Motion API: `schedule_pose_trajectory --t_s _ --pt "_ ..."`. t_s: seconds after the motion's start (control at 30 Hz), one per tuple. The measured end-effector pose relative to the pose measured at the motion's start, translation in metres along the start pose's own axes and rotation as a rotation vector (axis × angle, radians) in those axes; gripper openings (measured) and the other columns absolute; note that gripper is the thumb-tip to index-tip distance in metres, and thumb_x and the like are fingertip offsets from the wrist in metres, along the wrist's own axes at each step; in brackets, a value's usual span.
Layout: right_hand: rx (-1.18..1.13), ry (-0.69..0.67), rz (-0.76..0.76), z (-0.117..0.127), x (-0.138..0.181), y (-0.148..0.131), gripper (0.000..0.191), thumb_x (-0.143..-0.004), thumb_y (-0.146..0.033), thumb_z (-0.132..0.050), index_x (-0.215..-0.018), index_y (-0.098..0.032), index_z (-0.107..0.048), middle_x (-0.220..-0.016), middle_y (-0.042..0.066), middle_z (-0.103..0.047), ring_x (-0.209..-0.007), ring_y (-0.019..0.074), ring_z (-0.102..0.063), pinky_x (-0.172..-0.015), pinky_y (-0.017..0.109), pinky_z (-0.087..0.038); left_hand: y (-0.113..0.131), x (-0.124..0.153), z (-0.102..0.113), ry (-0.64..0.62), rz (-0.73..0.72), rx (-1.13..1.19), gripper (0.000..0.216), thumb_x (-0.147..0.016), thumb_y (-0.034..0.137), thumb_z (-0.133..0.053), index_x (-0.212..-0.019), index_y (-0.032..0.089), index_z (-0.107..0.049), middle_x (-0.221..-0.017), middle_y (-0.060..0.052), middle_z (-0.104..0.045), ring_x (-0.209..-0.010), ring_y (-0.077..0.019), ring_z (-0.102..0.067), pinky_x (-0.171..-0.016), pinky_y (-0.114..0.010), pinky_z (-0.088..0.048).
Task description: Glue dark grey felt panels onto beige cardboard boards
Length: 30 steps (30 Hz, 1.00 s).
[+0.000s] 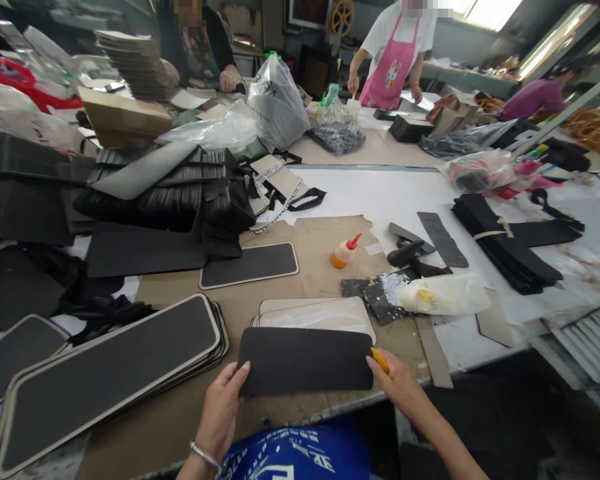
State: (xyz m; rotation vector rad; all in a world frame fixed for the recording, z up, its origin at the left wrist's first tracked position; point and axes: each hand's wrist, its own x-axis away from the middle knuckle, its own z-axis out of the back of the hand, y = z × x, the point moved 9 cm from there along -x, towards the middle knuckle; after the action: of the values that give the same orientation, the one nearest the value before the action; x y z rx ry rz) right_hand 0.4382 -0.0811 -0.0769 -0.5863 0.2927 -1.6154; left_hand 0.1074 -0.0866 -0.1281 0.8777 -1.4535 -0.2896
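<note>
Black sheet point(307, 363) partly hides pale boards point(325, 312); bottle point(342, 256) beyond | sheet oblong, corners rounded | left hand point(224, 395) and right hand point(399, 381) grip its ends, yellow tool point(380, 361) in right

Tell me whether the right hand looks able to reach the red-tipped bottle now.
Probably not directly: the right hand holds the black panel and a yellow tool, so it would likely need freeing first. Nothing covers the bottle.

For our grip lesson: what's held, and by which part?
A black sheet, by both short ends. The right hand also holds a yellow tool; its gripped part is hidden.
</note>
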Motion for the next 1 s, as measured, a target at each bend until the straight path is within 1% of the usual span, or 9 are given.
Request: schedule_pose_trajectory --t_s 0.07,0.13,0.2,0.27,0.3,0.37,0.5,0.67,1.0 --pt "0.025 0.015 -0.051 0.009 -0.015 0.013 0.028 -0.082 -0.039 -0.033 -0.076 -0.019 -0.051 -0.066 0.001 -0.055 -0.062 0.0147 -0.053 -0.06 0.026 -0.041 0.002 -0.006 -0.011 -0.056 -0.054 -0.183 0.034 -0.056 0.044 -0.064 -0.073 0.016 -0.061 -0.067 -0.001 -0.064 -0.068 -0.0156 -0.057 -0.056 -0.024 -0.042" --pt "0.08 0.03 -0.084 0.017 -0.033 0.023 0.029 -0.082 -0.04 -0.032 -0.072 -0.019 -0.05 -0.061 0.0 -0.053 -0.058 0.0146 -0.051 -0.057 0.026 -0.039 0.008 -0.013 -0.021 -0.077 -0.125 -0.384 0.035 -0.056 0.05 -0.06 -0.063 0.016 -0.059 -0.057 0.001 -0.059 -0.061 -0.0152 -0.053 -0.053 -0.024 -0.039" --pt "0.145 0.048 -0.078 0.02 -0.051 0.026 0.029 -0.083 -0.039 -0.032 -0.067 -0.019 -0.047 -0.06 0.0 -0.052 -0.056 0.014 -0.05 -0.056 0.025 -0.037 0.015 -0.022 -0.028 -0.035 -0.203 -0.587 0.035 -0.058 0.052 -0.055 -0.054 0.017 -0.054 -0.047 0.003 -0.05 -0.052 -0.013 -0.047 -0.049 -0.023 -0.034" --pt "0.216 0.058 -0.052 0.019 -0.068 0.027 0.027 -0.084 -0.036 -0.034 -0.066 -0.019 -0.046 -0.064 0.001 -0.054 -0.06 0.0139 -0.051 -0.058 0.025 -0.036 0.023 -0.029 -0.032 0.039 -0.275 -0.763 0.033 -0.061 0.049 -0.05 -0.047 0.019 -0.047 -0.041 0.005 -0.04 -0.047 -0.0109 -0.039 -0.047 -0.023 -0.029" --pt "0.253 0.056 -0.04 0.016 -0.074 0.028 0.026 -0.084 -0.034 -0.035 -0.067 -0.019 -0.047 -0.067 0.002 -0.056 -0.063 0.0141 -0.052 -0.06 0.024 -0.036 0.026 -0.032 -0.034 0.068 -0.3 -0.829 0.033 -0.062 0.047 -0.049 -0.046 0.019 -0.043 -0.04 0.006 -0.037 -0.046 -0.0103 -0.037 -0.048 -0.023 -0.027" --pt "0.324 0.035 -0.037 0.008 -0.083 0.031 0.022 -0.084 -0.032 -0.037 -0.07 -0.019 -0.048 -0.073 0.004 -0.058 -0.068 0.0146 -0.053 -0.061 0.024 -0.035 0.028 -0.035 -0.037 0.098 -0.312 -0.914 0.032 -0.063 0.045 -0.048 -0.045 0.02 -0.04 -0.04 0.006 -0.036 -0.045 -0.0103 -0.035 -0.049 -0.023 -0.026" --pt "0.391 -0.005 -0.049 -0.004 -0.086 0.042 0.02 -0.084 -0.031 -0.039 -0.074 -0.018 -0.049 -0.076 0.005 -0.059 -0.069 0.0144 -0.054 -0.061 0.023 -0.034 0.026 -0.037 -0.037 0.125 -0.276 -0.96 0.029 -0.063 0.045 -0.048 -0.047 0.02 -0.043 -0.042 0.004 -0.042 -0.046 -0.0123 -0.04 -0.05 -0.024 -0.027" --pt "0.37 0.001 0.003 -0.009 -0.085 0.047 0.022 -0.085 -0.031 -0.037 -0.072 -0.018 -0.048 -0.073 0.005 -0.058 -0.068 0.0149 -0.054 -0.063 0.024 -0.035 0.022 -0.037 -0.033 0.141 -0.245 -0.973 0.028 -0.063 0.045 -0.048 -0.05 0.02 -0.046 -0.045 0.003 -0.047 -0.049 -0.0138 -0.043 -0.051 -0.024 -0.028" --pt "0.306 0.009 0.0 -0.011 -0.089 0.051 0.02 -0.082 -0.028 -0.036 -0.067 -0.019 -0.045 -0.068 0.004 -0.057 -0.064 0.0146 -0.054 -0.059 0.023 -0.034 0.018 -0.043 -0.031 0.154 -0.224 -0.976 0.031 -0.062 0.047 -0.048 -0.048 0.02 -0.045 -0.044 0.003 -0.046 -0.049 -0.0137 -0.043 -0.051 -0.025 -0.029"
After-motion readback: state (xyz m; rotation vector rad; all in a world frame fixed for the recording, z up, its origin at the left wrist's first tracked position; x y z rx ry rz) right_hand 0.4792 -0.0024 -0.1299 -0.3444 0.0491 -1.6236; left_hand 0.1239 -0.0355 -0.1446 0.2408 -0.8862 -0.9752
